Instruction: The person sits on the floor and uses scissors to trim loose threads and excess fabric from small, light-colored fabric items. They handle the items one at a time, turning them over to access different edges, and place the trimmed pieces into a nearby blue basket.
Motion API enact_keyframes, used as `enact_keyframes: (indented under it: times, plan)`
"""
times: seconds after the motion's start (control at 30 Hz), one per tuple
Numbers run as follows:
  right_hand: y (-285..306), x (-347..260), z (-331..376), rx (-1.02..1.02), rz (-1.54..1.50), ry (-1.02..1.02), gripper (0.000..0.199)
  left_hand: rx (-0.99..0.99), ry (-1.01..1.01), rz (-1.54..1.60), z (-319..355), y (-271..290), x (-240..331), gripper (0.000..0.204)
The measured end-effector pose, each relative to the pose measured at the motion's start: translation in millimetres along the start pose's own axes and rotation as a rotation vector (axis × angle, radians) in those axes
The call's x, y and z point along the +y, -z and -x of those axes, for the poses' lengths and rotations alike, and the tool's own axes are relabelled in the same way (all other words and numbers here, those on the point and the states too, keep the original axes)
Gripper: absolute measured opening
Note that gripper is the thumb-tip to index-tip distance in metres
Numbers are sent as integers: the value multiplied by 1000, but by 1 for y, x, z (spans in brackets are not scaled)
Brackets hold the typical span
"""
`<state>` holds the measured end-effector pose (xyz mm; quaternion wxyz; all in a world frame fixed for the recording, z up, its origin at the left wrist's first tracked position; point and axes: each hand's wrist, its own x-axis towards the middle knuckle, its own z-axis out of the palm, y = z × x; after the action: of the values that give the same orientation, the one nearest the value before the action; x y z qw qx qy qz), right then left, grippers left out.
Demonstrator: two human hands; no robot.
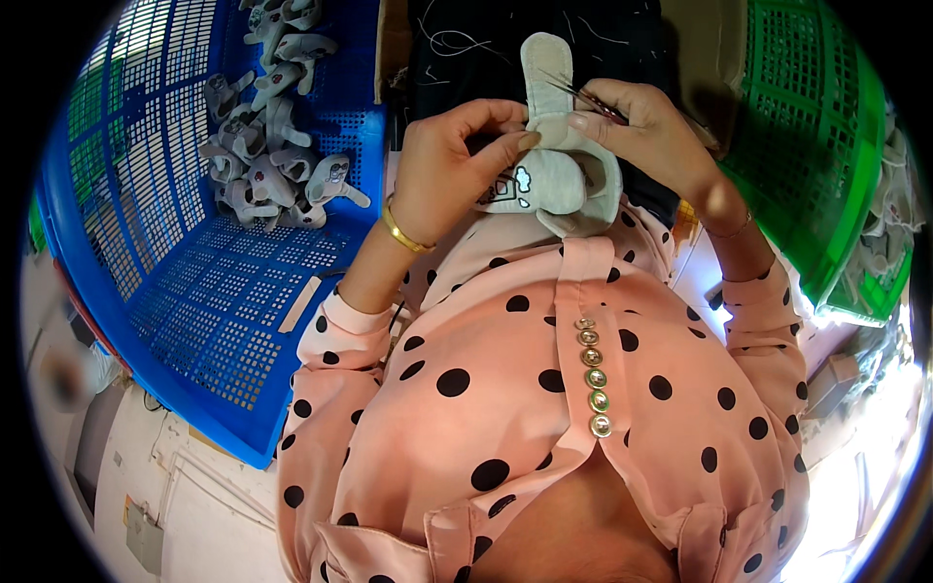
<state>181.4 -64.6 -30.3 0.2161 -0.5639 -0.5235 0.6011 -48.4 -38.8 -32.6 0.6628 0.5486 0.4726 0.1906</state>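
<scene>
I saw the left hand [457,160] pinching a grey piece [562,185], right hand [646,131] clasping snips [603,107]; dark cloth [452,73] beneath them, blue crate [255,413] leftward, green crate [802,136] rightward.

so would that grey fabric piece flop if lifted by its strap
The grey fabric piece would likely flex without collapsing: its strap juts straight and its rounded edge stands open. It looks light for its size, being mostly cloth. The matte surface probably won't slip much.

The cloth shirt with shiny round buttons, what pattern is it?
Black dots on pale pink; the cloth shirt shows best in the head view.
</scene>
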Motion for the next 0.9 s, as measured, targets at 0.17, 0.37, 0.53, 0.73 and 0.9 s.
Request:
enact_keyframes:
  times: [0.17, 0.37, 0.53, 0.73, 0.9]
  plan:
    - [-6, -1, -1, -3, -84, 42, 27, 236, -391, -348, 3, -13, 7, 17]
    - [-9, -4, 2, -6, -191, -12, 26, 366, -443, -590, -3, 4, 2, 9]
    - [-8, -4, 4, 13, -182, -30, 26, 520, -569, -1055, -18, 46, 3, 20]
    - [-6, -7, 2, -47, -137, 10, 26, 36, -145, -409, 3, 5, 15, 22]
    - [-6, -7, 6, 4, -95, 20, 27, 267, -83, 47, -7, 0, 8, 18]
